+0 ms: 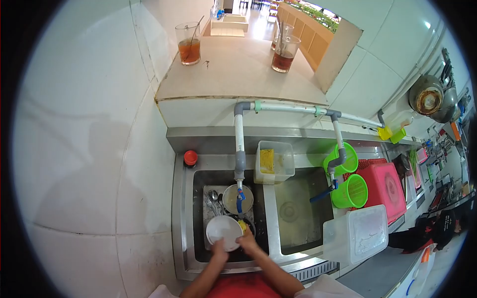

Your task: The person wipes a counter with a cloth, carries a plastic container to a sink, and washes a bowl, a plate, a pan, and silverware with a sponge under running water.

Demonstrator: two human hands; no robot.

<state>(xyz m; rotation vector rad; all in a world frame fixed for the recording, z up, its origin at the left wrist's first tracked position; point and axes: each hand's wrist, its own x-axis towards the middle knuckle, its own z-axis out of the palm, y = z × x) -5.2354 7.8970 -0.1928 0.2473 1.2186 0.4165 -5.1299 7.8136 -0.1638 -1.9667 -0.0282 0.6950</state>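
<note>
A white bowl (222, 232) is held tilted over the left sink basin (198, 181). My left hand (219, 248) grips its near edge, fingers partly smeared by motion. At the bowl's right side, my right hand (247, 241) is closed on a yellow sponge (243, 225), mostly hidden by the fingers and rim. Behind the held bowl, another round bowl (237, 199) stands in the basin under the blue-handled tap (240, 202). Several metal spoons (213, 195) lie to its left. A dark dish sits partly hidden behind my right hand.
The right basin (298, 213) holds cloudy water. A clear tub (285, 166) with a yellow sponge stands behind the divider. Green baskets (350, 191), a pink tub (382, 188) and a translucent container (360, 233) stand right. Glasses of brown drink (189, 49) stand on the ledge. A person (442, 228) is far right.
</note>
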